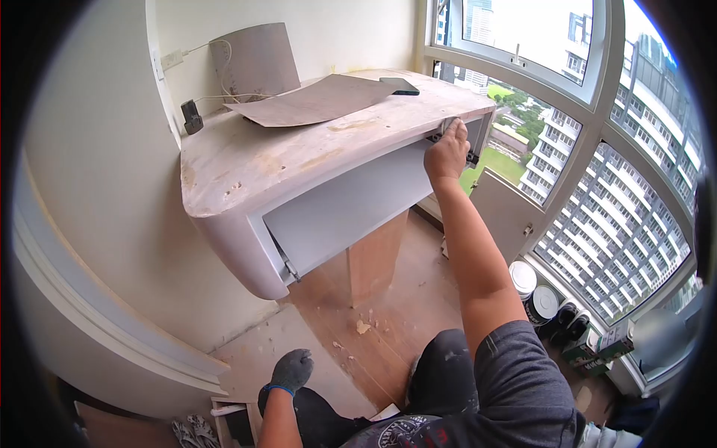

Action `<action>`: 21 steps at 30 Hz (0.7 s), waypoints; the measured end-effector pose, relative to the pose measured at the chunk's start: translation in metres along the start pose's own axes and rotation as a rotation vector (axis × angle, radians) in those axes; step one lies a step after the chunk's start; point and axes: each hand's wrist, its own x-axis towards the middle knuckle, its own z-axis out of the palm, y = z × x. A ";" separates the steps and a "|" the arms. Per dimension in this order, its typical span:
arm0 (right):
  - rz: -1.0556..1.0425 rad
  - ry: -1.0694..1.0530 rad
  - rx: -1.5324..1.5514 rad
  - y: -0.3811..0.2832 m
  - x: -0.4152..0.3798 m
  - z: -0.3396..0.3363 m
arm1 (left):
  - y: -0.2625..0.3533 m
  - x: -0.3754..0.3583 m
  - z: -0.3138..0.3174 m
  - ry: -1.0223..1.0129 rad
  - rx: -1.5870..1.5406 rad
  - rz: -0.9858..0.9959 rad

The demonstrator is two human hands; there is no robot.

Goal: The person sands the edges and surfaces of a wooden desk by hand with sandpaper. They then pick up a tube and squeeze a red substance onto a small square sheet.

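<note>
The gloved left hand [291, 369] is rested by the knee [267, 398], its grip hidden. Buckets [541, 303] are stood right of the right arm. The bare right hand [447, 153] is bent to the desk's [258, 175] front edge; anything pinched cannot be told. Beyond it, a curved sheet [314, 102] is laid on the patched top, backed by wall [351, 37] and windows [538, 89].

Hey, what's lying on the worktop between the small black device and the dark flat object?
In the head view, a curved brownish sheet lies on the worktop between the small black device and the dark flat object.
</note>
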 end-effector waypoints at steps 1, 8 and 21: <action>0.057 0.009 -0.011 -0.001 0.004 0.003 | -0.002 0.001 -0.002 0.002 -0.008 -0.002; -0.463 -0.192 0.382 -0.070 -0.150 -0.081 | -0.003 0.013 0.004 0.016 0.033 -0.001; -0.333 -0.773 0.692 -0.014 -0.209 -0.156 | 0.246 0.028 -0.068 0.419 0.536 0.901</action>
